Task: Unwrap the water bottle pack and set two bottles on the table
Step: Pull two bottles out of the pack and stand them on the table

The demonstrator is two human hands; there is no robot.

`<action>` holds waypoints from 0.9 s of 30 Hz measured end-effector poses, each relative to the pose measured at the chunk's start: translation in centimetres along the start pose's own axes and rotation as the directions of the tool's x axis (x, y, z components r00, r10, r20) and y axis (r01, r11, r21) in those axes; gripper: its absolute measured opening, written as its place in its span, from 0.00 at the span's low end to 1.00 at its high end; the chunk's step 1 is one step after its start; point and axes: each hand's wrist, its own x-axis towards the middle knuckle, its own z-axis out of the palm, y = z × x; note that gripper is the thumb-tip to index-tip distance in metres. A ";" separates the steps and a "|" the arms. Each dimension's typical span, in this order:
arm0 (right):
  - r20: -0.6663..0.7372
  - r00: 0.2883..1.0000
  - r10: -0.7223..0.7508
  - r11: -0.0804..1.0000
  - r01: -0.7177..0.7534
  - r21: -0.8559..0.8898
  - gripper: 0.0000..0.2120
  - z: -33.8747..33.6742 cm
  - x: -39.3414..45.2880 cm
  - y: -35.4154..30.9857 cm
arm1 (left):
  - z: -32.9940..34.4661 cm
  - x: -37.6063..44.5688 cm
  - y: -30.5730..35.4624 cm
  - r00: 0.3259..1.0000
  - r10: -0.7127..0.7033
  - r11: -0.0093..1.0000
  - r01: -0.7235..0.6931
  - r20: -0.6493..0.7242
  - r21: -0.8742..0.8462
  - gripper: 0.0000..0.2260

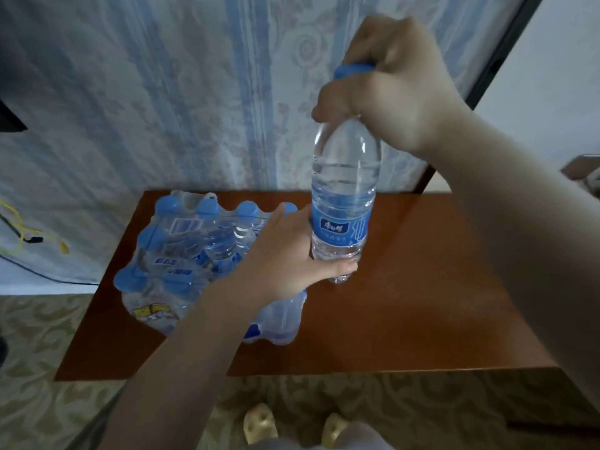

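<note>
A clear water bottle [344, 203] with a blue cap and blue label is held upright above the brown wooden table [422, 303]. My right hand [386, 89] grips its cap and neck from above. My left hand [292, 254] holds its lower body, thumb across the base. To the left on the table lies the shrink-wrapped pack [194, 254] of several blue-capped bottles, its plastic film loose at the near right end.
A blue and white patterned curtain [194, 92] hangs behind the table. A yellow cable [19, 228] hangs at the left. Patterned carpet and my two feet [259, 423] show below the table's front edge. The table's right half is bare wood.
</note>
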 end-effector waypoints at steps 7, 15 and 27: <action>0.010 0.998 0.064 0.992 -0.062 -0.114 0.20 0.1 -4.5 5.6 | 2.5 0.4 -0.2 0.983 -0.084 0.934 0.020 0.164 0.357 0.31; 0.078 0.986 0.150 0.974 -0.134 -0.184 0.19 2.5 -9.4 12.4 | 2.0 -0.2 -1.4 0.976 -0.140 0.950 0.180 -0.167 0.256 0.18; 0.240 0.966 0.100 0.847 0.044 -0.529 0.17 3.8 -11.4 17.3 | 2.7 -1.1 -0.9 0.912 -0.150 0.965 0.220 -0.383 0.145 0.10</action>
